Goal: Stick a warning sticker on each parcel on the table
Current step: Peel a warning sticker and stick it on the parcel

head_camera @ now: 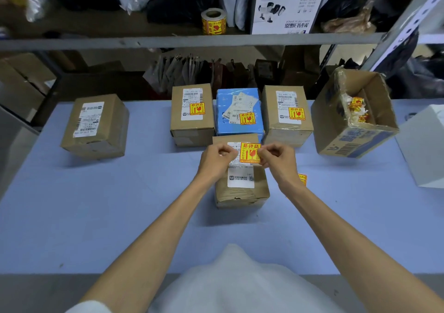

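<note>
head view
left hand (217,160): fingers curled tight, pinching the left edge of the yellow sticker (249,152).
right hand (278,158): curled the same way, pinching the sticker's right edge.
sticker: held just over the near parcel (242,190), above its white label.
blue parcel (237,110): behind, between two brown ones, all three stickered.
far-left parcel (95,126): well apart, with only a white label.

Pale blue table (96,216) beneath a dim grey metal shelf (168,42)
</note>
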Tool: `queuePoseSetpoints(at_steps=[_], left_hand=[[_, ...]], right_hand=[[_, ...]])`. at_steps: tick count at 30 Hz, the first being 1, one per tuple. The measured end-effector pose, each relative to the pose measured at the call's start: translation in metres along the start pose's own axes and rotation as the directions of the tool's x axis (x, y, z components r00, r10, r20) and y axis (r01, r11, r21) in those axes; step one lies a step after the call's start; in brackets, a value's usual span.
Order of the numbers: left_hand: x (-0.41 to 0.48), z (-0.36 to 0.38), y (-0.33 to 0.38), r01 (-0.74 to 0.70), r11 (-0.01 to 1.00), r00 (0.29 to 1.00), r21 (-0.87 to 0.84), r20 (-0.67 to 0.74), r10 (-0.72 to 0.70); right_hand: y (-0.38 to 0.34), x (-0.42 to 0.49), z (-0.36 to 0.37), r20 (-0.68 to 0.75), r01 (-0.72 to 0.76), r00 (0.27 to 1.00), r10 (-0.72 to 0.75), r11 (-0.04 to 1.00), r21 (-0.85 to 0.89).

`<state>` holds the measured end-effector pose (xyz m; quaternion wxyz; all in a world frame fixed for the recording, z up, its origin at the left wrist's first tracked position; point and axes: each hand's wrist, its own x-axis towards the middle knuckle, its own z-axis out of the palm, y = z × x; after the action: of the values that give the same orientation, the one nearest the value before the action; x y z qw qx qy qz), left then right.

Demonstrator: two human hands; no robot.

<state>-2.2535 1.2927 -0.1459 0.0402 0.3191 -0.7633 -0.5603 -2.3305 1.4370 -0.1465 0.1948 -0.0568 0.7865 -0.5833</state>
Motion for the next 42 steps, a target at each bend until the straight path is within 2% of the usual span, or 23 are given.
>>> queuePoseSetpoints(at_steps=[8,19,24,34,42], left_hand=[[-0.007,0.021,-0.011,0.055,0.976,0.996,-0.209,-0.052,-0.068],[-0.011,0.028,-0.024,0.086,0.988,0.993,-0.126,-0.07,-0.096],[-0.012,0.03,-0.027,0.111,0.992,0.99,-0.06,-0.078,-0.116],[-0.008,0.035,-0.03,0.089,0.983,0.99,0.161,-0.124,-0.069],[-0.005,0.035,-0.029,0.031,0.964,0.998,0.264,-0.065,-0.015]], right_hand=[[0.015,-0.004,-0.004,0.074,0.0,0.997,0.003,0.999,-0.037],[0.03,-0.005,-0.007,0.097,-0.014,0.995,0.022,0.997,-0.074],[0.035,-0.005,-0.004,0.067,0.01,0.998,0.001,0.985,-0.171],[0.04,-0.002,0.0,0.056,0.064,0.997,-0.047,0.923,-0.38],[0.039,0.001,0.002,0.074,0.101,0.995,-0.074,0.87,-0.483]])
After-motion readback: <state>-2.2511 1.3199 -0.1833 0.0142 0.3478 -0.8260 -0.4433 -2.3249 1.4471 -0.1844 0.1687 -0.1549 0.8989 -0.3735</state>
